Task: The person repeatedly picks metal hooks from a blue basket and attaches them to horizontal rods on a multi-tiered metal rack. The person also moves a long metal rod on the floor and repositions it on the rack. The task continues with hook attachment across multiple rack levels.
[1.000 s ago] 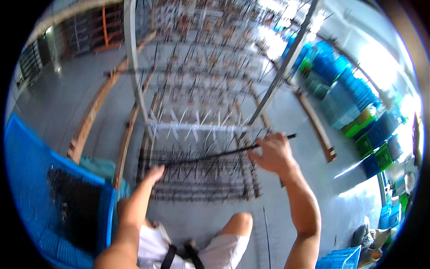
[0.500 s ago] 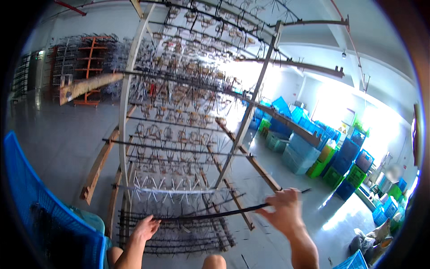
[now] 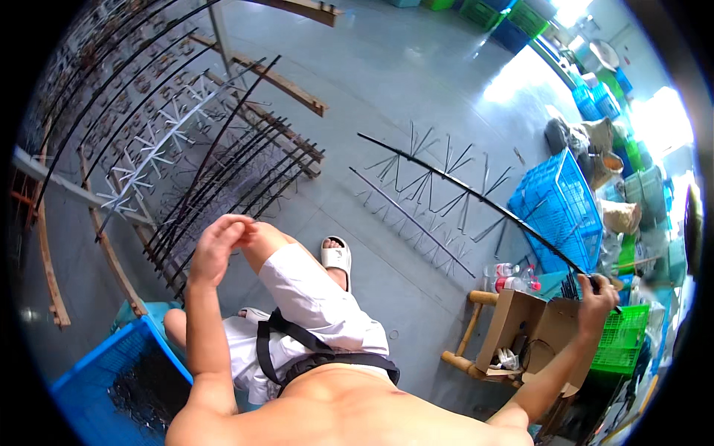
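A worker's right hand (image 3: 597,296) grips a long, pronged black rod (image 3: 482,198) close to its near end, fingers closed around the shaft, on a grey workshop floor (image 3: 416,334) crowded with racks and crates. The rod's long axis runs on a diagonal, from that fist forward and across toward the worker's left, with the far end out ahead of the body; from here I cannot tell whether that end touches the floor. Of the 2 hands, the right is the nearer, being on the rod itself, its arm stretched well out to the side. The left hand (image 3: 217,251) is apart from the rod, raised in front of a bent knee (image 3: 262,236), elbow folded, its fingers curved and drawn together; whether they pinch anything small, I cannot tell. Beyond that hand sits a stack of black rods (image 3: 242,177). Between the legs and the held rod, 1 more pronged rod (image 3: 413,222) appears on the floor, its axis slanting much the same way. A blue basket (image 3: 558,208) stands beyond the right hand, while a cardboard box (image 3: 507,318) sits open between that hand and the worker's body.
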Motion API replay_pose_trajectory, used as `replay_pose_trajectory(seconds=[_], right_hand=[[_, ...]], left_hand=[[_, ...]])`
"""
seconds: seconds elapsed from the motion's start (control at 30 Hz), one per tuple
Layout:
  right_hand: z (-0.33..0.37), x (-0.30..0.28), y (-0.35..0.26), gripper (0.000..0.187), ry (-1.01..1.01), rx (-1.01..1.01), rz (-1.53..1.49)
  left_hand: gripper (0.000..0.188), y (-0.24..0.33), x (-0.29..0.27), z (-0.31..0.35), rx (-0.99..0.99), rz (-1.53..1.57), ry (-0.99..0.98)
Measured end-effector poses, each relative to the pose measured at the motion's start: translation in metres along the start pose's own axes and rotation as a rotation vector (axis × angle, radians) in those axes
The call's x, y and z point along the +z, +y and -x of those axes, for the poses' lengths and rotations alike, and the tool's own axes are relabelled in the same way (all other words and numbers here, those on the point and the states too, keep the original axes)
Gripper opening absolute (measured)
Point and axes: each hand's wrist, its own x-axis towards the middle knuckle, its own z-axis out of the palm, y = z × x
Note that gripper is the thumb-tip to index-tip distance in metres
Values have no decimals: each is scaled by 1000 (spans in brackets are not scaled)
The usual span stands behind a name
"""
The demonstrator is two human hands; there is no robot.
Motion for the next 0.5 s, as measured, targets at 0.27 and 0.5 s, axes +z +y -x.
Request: replay_pose_trajectory(seconds=[0.27,0.5], right_hand=[[126,245,-22,50,-355,314,105],[187,364,-38,52,-615,362,40]], left_hand=[[21,-56,-108,-19,-216,201,508],[18,-84,-199,-29,-438,135,768]])
